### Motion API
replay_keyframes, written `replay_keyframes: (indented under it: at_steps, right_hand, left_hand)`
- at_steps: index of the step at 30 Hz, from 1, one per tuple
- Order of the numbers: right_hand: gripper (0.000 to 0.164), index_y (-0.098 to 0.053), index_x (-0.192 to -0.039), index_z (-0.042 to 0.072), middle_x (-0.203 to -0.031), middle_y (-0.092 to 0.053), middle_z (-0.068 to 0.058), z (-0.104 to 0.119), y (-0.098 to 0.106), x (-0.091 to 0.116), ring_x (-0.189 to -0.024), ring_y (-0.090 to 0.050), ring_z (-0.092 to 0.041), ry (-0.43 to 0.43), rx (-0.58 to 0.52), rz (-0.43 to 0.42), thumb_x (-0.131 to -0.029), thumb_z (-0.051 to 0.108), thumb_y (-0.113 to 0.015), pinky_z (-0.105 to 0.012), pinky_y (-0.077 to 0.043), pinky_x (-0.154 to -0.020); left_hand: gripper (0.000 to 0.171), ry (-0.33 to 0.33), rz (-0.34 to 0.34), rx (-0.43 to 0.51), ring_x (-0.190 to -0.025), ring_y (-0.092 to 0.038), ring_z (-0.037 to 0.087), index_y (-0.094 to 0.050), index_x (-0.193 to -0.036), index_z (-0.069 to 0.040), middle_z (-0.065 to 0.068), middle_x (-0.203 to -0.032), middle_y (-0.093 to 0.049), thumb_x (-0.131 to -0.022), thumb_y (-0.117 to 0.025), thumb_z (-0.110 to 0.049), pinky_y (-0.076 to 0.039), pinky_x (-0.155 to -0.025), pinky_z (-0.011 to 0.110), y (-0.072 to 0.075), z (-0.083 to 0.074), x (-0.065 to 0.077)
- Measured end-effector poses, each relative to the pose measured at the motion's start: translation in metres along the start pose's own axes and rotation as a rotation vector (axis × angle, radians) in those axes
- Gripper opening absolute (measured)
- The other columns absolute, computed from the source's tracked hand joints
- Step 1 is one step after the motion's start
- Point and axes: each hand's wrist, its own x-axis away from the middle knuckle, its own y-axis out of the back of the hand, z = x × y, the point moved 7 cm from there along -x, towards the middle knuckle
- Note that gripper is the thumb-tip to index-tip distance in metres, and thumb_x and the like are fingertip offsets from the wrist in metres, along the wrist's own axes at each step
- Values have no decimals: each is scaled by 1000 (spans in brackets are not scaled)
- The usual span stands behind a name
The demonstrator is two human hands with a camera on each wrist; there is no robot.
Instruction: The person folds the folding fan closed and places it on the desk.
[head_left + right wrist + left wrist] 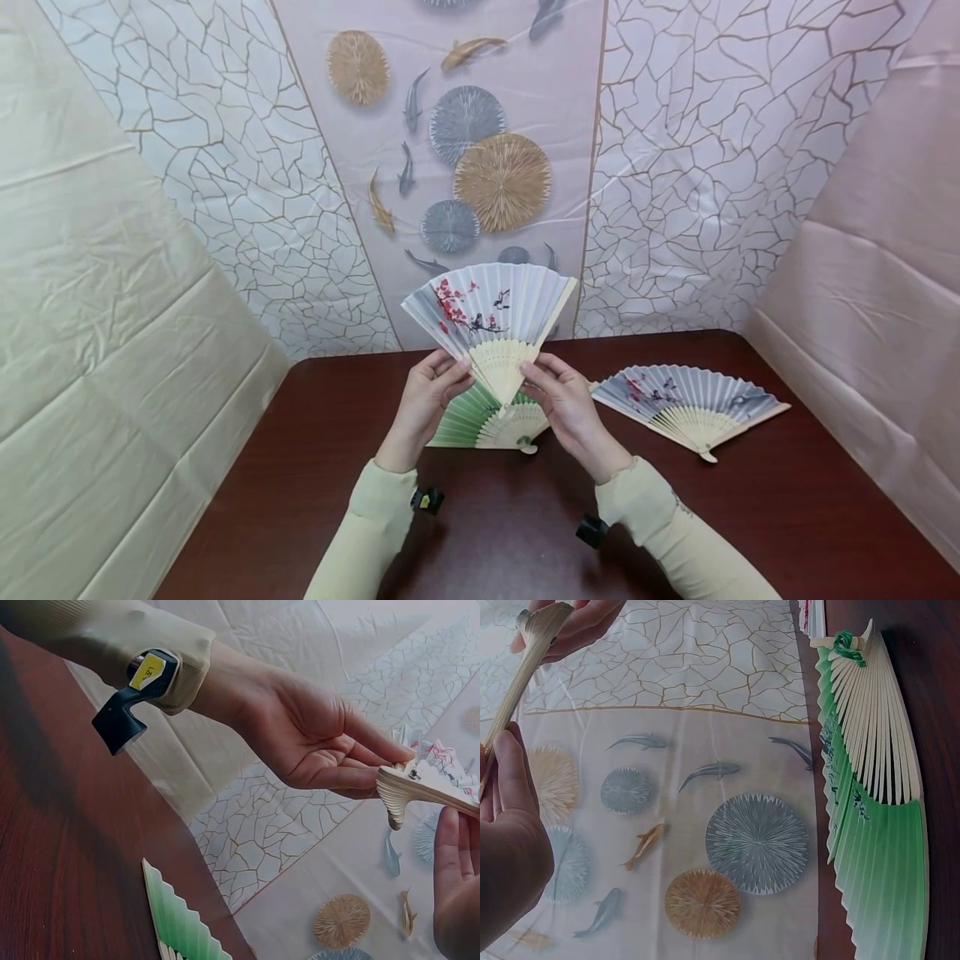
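Observation:
A pale grey folding fan point(525, 312) with red blossoms and small dark birds is spread wide and raised above the table. My left hand point(422, 398) pinches its left edge between thumb and fingers, near the bamboo ribs. On the opposite edge, my right hand point(573, 412) grips the outer rib the same way. The fan's pivot end points down toward me. Seen nearly edge-on in the right wrist view, its stacked ribs point(394, 793) lie between both hands. Behind and below it, a spread green fan point(453, 425) rests on the table, partly hidden by the raised fan.
Another spread grey fan point(701, 400) with red blossoms lies on the dark red table point(330, 450) at the right. Patterned cloth point(675, 183) hangs along the back, and plain pale cloth point(97, 292) borders the sides. A small black camera sits at each wrist.

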Motion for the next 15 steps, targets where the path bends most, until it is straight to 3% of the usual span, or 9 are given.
replay_keyframes:
  at_steps: [15]
  right_hand:
    - [25,-72,-92,17,-87,-70,1,-5,-1,1,-77,-68,-10,-54,50,46,-99,-3,-59,-26,-60,-78]
  left_hand:
    - [28,21,-6,-24,-88,-68,12,-60,-124,9,5,-98,-73,-98,-63,-1,-60,-83,28,1,3,1]
